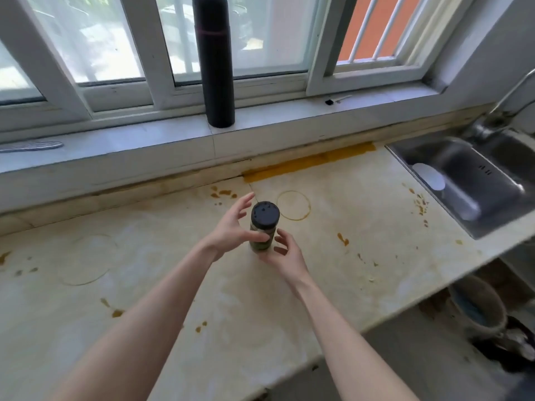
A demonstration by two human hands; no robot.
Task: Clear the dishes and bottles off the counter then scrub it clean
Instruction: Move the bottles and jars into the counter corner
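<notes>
Clearing is still the step in hand: left of the sink (463,180), the black-lidded jar (264,224) is gripped low by the right hand (285,256)'s curled fingers (282,235) — the left hand (228,230) is spread, thumb touching — and likely needs lifting off the stained bench (362,227).

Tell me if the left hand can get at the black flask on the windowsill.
Probably yes: nothing stands between the left hand and the flask, though it is at the jar now.
</notes>
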